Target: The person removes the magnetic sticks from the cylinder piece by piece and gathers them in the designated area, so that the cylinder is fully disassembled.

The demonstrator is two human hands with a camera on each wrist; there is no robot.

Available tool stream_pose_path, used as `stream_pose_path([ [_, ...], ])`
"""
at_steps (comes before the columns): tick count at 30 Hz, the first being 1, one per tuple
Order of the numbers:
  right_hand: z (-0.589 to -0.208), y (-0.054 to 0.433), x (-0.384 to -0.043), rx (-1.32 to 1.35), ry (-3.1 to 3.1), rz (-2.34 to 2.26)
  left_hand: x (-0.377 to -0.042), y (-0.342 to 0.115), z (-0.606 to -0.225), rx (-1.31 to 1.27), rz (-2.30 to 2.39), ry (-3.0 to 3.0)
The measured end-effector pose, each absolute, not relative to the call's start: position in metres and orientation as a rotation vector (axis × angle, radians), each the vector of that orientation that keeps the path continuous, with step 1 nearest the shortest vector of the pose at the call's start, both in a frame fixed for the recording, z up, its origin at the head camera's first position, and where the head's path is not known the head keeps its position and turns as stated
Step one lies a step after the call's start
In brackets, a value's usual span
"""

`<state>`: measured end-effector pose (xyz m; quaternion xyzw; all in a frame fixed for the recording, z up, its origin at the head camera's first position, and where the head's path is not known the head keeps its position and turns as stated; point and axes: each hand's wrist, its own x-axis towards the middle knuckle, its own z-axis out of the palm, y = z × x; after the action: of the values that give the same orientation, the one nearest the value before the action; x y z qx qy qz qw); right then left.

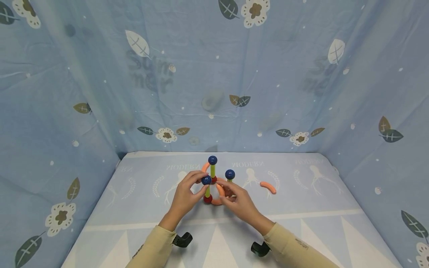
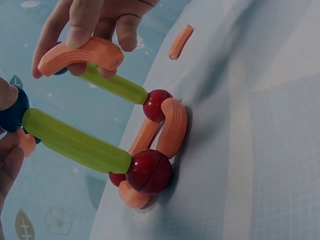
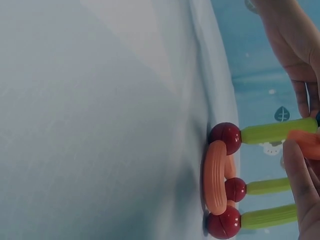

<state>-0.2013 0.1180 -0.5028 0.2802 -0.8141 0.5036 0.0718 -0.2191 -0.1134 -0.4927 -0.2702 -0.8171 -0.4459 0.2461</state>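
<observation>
A toy frame of balls and sticks stands on the table between the hands. Its base has red balls [image 2: 149, 171] joined by curved orange sticks [image 3: 216, 177]. Green sticks [image 2: 75, 140] rise from the red balls, topped by blue balls [image 1: 212, 160]. My left hand [image 1: 182, 194] pinches the nearest blue ball [image 1: 206, 180] between thumb and fingers. Another curved orange stick [image 1: 205, 167] shows at the top, behind the left fingers. My right hand [image 1: 244, 205] pinches a separate curved orange stick [image 2: 82, 56] with thumb and fingers, up beside the right-hand green stick.
One loose curved orange stick [image 1: 268, 187] lies on the patterned tablecloth [image 1: 288, 230], right of the frame. Blue printed curtains [image 1: 187, 82] enclose the table at the back and both sides. Black devices [image 1: 183, 240] are worn at both wrists.
</observation>
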Motion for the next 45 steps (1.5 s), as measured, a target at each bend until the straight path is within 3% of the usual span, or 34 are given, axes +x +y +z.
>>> stream_pose_path([
  [19,-0.51,0.159,-0.195,0.739,-2.609,1.647,-0.219,-0.114,-0.494,-0.718,-1.216,-2.24],
  [45,-0.532,0.279,-0.206,0.117,-2.736,1.265,-0.219,-0.113,-0.495,-0.731,-1.263,-2.216],
])
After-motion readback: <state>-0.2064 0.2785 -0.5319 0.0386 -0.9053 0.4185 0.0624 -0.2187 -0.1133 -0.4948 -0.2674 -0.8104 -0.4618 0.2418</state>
